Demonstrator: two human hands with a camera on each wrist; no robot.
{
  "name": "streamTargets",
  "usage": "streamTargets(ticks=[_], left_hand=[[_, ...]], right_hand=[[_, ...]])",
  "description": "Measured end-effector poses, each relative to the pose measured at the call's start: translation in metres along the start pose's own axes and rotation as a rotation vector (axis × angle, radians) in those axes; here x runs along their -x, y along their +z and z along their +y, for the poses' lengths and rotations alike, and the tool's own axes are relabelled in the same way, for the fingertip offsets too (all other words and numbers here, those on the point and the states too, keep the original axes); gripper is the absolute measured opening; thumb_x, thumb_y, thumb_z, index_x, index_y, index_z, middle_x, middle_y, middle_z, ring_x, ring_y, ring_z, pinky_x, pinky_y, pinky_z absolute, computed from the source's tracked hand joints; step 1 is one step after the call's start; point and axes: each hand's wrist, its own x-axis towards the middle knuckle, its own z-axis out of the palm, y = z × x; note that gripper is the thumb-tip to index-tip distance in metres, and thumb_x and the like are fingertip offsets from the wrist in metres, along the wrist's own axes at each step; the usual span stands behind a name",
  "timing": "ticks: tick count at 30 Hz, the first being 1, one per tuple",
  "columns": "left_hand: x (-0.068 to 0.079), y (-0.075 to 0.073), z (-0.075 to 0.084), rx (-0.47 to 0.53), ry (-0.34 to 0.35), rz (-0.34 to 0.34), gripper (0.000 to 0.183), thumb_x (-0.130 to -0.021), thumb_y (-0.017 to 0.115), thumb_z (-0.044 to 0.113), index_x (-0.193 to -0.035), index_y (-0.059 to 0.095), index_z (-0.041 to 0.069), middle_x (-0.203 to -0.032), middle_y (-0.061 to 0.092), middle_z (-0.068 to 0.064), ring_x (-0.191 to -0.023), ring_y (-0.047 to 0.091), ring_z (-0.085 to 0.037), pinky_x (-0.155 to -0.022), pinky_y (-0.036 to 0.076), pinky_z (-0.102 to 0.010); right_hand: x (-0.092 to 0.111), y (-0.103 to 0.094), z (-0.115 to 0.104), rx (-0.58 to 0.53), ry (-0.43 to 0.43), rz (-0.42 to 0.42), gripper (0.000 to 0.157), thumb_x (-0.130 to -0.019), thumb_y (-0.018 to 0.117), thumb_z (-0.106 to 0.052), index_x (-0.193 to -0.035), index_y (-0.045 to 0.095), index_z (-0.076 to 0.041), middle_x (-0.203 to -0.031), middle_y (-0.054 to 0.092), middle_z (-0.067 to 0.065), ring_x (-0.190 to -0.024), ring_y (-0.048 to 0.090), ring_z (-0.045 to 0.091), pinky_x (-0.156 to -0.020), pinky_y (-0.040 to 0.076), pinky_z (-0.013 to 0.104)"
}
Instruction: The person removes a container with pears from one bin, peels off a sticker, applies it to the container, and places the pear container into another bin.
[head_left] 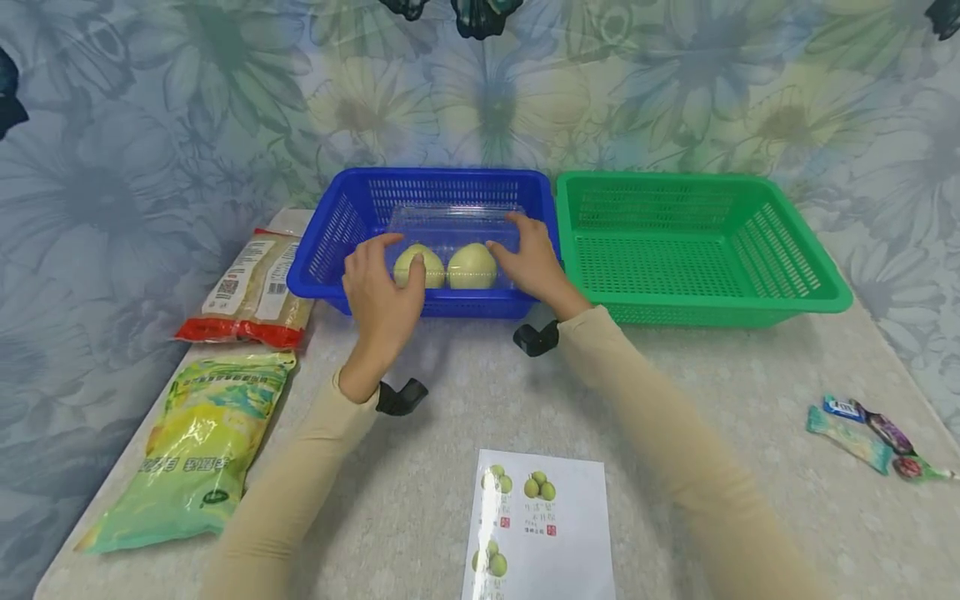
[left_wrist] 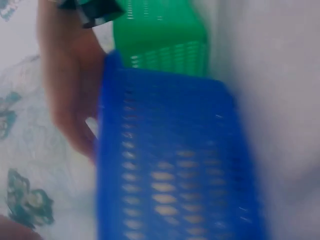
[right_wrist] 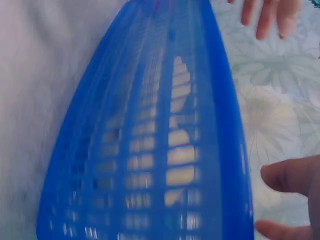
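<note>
Inside the blue basket [head_left: 315, 242] lies a clear plastic box [head_left: 457, 218] with two pale yellow-green round fruits [head_left: 472, 268] showing through it. My left hand [head_left: 381, 287] is over the basket's front left, fingers spread, thumb and fingertips at the box's left end. Opposite it, my right hand [head_left: 536, 262] reaches over the front right rim, thumb and fingers apart at the box's right end. In the right wrist view, the right hand [right_wrist: 295, 175] shows thumb and finger spread beside the basket wall [right_wrist: 160, 125]. The fruits appear only through its slots there.
A green basket [head_left: 712, 304] stands against the blue one's right side. On the left lie a bag of grain [head_left: 251, 287] and a yellow-green bag [head_left: 210, 442]. A printed sheet [head_left: 566, 558] is near the front; small wrapped snacks [head_left: 851, 437] lie far right.
</note>
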Motion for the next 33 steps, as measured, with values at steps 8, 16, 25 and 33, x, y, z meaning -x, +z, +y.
streamTargets(ticks=[8, 16, 25, 33], left_hand=[[0.017, -0.006, -0.043, -0.006, -0.069, 0.282, 0.024, -0.084, 0.056, 0.024, -0.099, 0.055, 0.005, -0.093, 0.049, -0.015, -0.092, 0.038, -0.031, -0.087, 0.026, -0.041], [0.025, -0.002, -0.066, -0.008, -0.218, 0.386, 0.032, -0.086, 0.054, 0.032, -0.101, 0.049, 0.004, -0.089, 0.039, -0.015, -0.087, 0.035, -0.028, -0.084, 0.023, -0.035], [0.027, 0.004, -0.075, -0.001, -0.326, 0.395, 0.051, -0.085, 0.054, 0.044, -0.120, 0.039, 0.010, -0.116, 0.031, -0.016, -0.110, 0.030, -0.029, -0.094, 0.027, -0.037], [0.028, 0.008, -0.081, 0.052, -0.288, 0.348, 0.058, -0.088, 0.048, 0.046, -0.129, 0.032, 0.007, -0.138, 0.016, -0.021, -0.131, 0.016, -0.028, -0.109, 0.017, -0.041]], right_hand=[[-0.001, 0.013, -0.007, -0.076, 0.164, 0.011, 0.062, -0.089, 0.051, -0.035, -0.140, 0.028, -0.011, -0.147, 0.018, 0.019, -0.136, 0.022, 0.033, -0.107, 0.029, 0.047], [-0.004, 0.021, -0.012, 0.001, 0.223, 0.020, 0.057, -0.088, 0.052, -0.033, -0.138, 0.032, -0.012, -0.147, 0.008, 0.021, -0.134, 0.016, 0.036, -0.105, 0.029, 0.051], [-0.006, 0.022, -0.014, 0.108, 0.253, -0.054, 0.059, -0.090, 0.049, -0.028, -0.142, 0.025, -0.012, -0.147, 0.007, 0.025, -0.136, 0.012, 0.038, -0.108, 0.025, 0.052], [-0.007, 0.020, -0.015, 0.147, 0.257, -0.099, 0.064, -0.089, 0.050, -0.035, -0.143, 0.023, -0.014, -0.149, 0.007, 0.022, -0.138, 0.008, 0.040, -0.109, 0.022, 0.055]])
